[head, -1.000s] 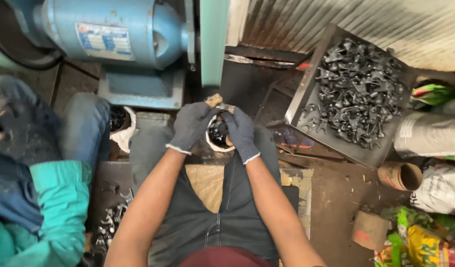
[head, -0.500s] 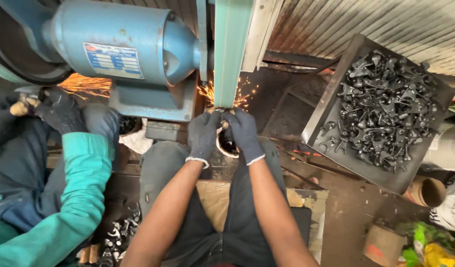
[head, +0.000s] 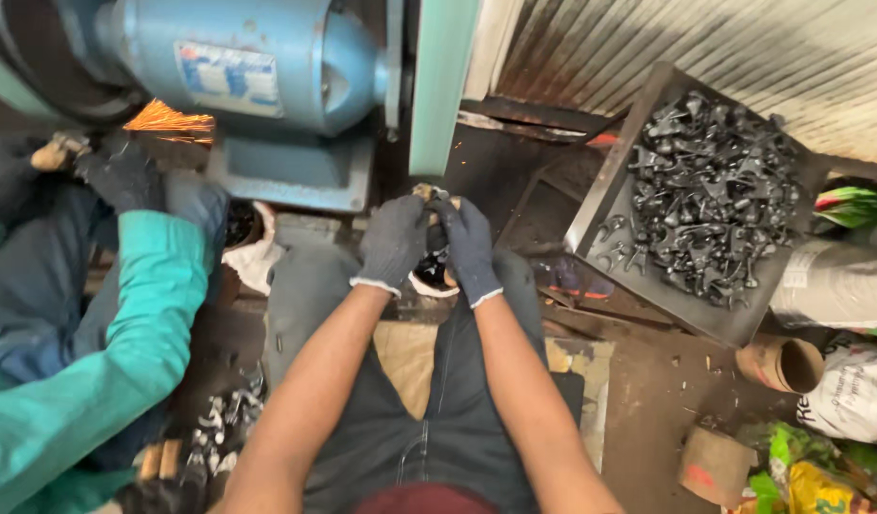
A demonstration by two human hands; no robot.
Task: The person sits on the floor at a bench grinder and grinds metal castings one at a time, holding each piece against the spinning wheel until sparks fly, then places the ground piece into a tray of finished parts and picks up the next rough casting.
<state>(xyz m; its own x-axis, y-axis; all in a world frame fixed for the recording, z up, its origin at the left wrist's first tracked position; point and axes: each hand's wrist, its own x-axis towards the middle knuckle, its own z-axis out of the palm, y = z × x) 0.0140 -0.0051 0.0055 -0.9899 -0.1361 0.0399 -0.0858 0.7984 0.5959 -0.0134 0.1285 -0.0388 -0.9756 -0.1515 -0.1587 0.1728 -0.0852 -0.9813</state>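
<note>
We had both gloved hands together at 12 o'clock from the lap: left hand (head: 393, 243) and right hand (head: 467, 246) pinching one small metal piece (head: 423, 192) between fingertips, each grip pressed together on it. The piece sat just above the hands, touching or just below the green belt (head: 441, 86) running 12 to 6; long axis unclear. Both hands were equally near. Tray of dark castings (head: 705, 195) sat at 2 o'clock; a co-worker's glove (head: 124, 171) with sparks at 10.

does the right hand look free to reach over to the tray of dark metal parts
Probably not at once: the right hand, with the left hand, holds a small workpiece. Otherwise nothing blocks the way to the tray of dark metal parts.
</note>
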